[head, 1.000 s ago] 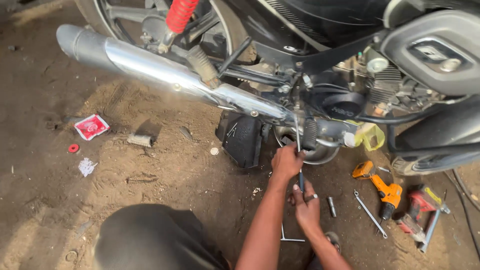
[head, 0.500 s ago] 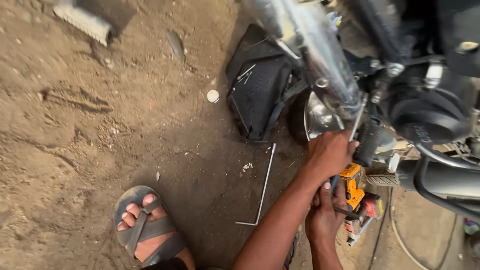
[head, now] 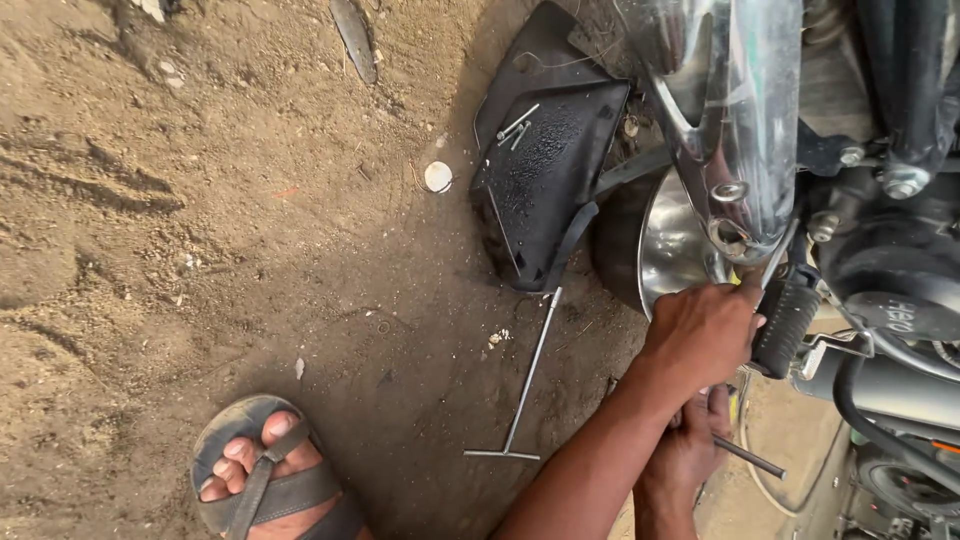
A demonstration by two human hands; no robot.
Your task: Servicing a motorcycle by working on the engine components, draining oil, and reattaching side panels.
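Hands overlap: left hand (head: pixel 700 335) clenched on something hidden; right hand (head: pixel 690 450) grips metal rod (head: pixel 750 458).

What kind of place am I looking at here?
Probably an open-air, roadside-style motorcycle repair spot: bare dirt ground, a motorcycle's chrome exhaust, and a T-handle wrench lying beside a removed black panel.

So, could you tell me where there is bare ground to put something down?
Bare dirt lies left of the black plastic cover and above the sandalled foot. It is crowded by both hands under the chrome exhaust.
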